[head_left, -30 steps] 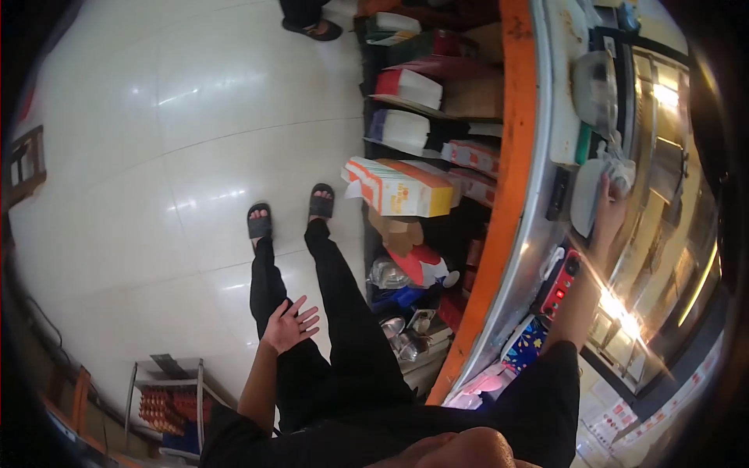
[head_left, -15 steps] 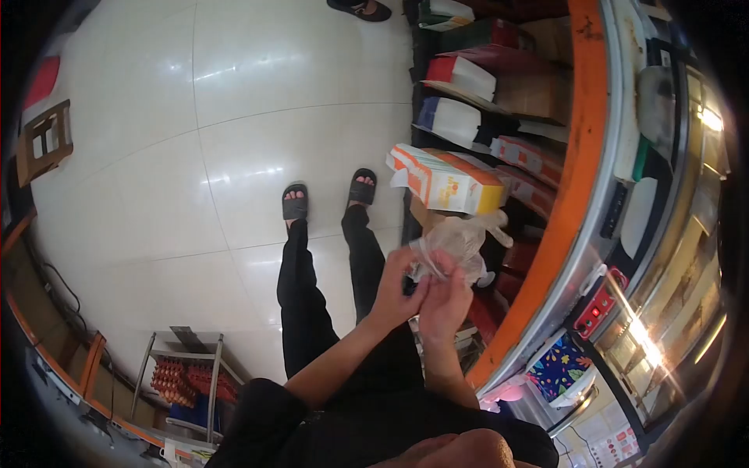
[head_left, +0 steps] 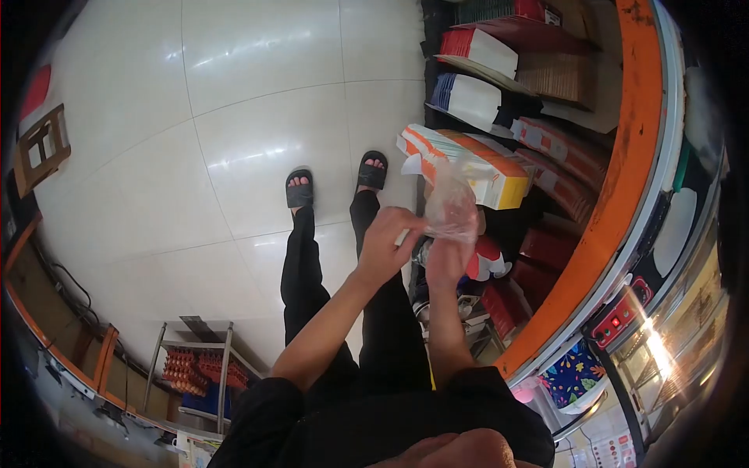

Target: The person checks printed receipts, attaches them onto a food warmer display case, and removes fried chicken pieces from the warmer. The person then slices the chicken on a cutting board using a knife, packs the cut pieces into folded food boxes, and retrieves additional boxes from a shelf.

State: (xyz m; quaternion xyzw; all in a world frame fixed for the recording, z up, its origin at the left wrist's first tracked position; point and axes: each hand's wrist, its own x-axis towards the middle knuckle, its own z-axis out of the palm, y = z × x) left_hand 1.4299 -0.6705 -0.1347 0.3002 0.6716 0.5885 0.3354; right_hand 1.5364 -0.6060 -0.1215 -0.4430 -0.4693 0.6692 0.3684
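Observation:
A thin, see-through plastic glove or bag is held up in front of my legs. My right hand is partly inside it, and the film blurs its fingers, so their pose is unclear. Beside it, my left hand is closed, with thumb and fingers pinching the lower edge of the plastic. Just behind the plastic, an orange, white and yellow box juts from the shelf.
Shelves on the right hold stacked white cartons and red boxes. Above them runs an orange-edged counter with a red switch panel. At the lower left stands a metal rack with egg trays.
My right hand has come down from the counter with the plastic, and my left hand has joined it. Since half a second ago, my right hand has slipped into the plastic, which now stands upward.

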